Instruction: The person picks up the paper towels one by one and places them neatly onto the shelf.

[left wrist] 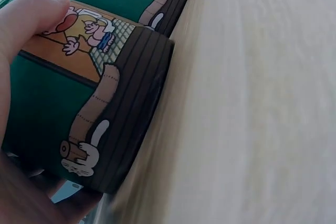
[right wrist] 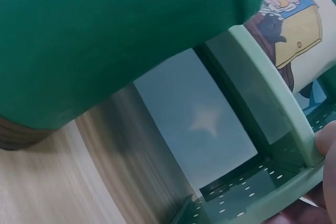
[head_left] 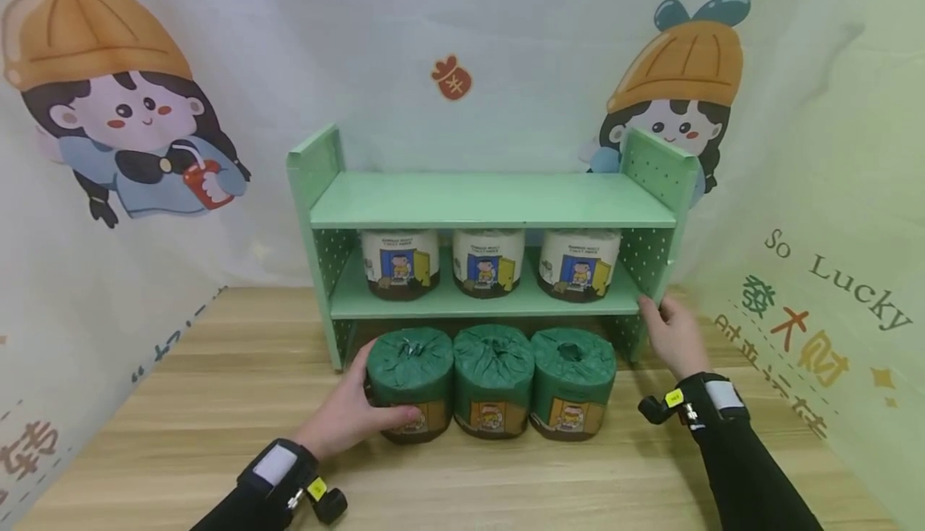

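Observation:
Three toilet rolls in green wrapping stand upright side by side on the table in front of a light green shelf (head_left: 491, 200). My left hand (head_left: 350, 414) holds the left green roll (head_left: 409, 366), thumb across its printed front and fingers round its far left side. Beside it are the middle green roll (head_left: 495, 370) and the right green roll (head_left: 573, 366), untouched. In the left wrist view, the held roll (left wrist: 47, 98) has its dark base close to the wood. My right hand (head_left: 675, 334) grips the shelf's right side panel (right wrist: 283, 187) by its front edge, the thumb at the lower board.
On the shelf's lower board stand three white-wrapped toilet rolls: a left one (head_left: 401, 266), a middle one (head_left: 488, 264) and a right one (head_left: 580, 266). A printed cloth (head_left: 535, 49) hangs behind and along both sides of the wooden table (head_left: 462, 487).

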### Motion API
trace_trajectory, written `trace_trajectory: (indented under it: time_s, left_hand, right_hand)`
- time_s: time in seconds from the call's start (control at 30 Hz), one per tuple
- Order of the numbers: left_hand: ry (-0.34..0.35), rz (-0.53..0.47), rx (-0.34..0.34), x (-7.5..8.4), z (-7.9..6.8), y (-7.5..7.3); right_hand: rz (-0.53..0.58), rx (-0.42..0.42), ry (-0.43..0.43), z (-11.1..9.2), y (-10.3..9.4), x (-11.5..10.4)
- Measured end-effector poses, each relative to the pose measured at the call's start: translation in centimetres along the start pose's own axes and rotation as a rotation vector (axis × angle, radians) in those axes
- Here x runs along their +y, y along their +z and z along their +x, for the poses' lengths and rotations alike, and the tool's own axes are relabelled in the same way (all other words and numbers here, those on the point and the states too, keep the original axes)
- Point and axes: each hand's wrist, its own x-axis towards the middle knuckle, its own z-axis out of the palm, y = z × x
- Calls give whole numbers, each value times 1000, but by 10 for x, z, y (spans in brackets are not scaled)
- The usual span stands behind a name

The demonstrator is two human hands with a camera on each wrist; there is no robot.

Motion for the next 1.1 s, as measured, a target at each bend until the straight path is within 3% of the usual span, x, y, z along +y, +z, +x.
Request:
trace_trajectory:
  time_s: [0.13, 0.37, 0.5, 0.87, 1.1]
  left_hand:
    - [-6, 15, 10, 9, -3, 0]
    - [-39, 42, 44, -18, 4, 0]
    - [-48, 33, 67, -22, 5, 0]
    - [-39, 48, 84, -16, 3, -2]
    - [-32, -12, 73, -10, 1, -5]
  right_hand:
    - [-3, 0, -5, 0, 1, 0]
    - [-11, 8, -20, -1, 2, 1]
    - [-25, 6, -18, -1, 2, 1]
    - [-23, 8, -16, -1, 0, 0]
    - [-22, 7, -11, -2, 1, 1]
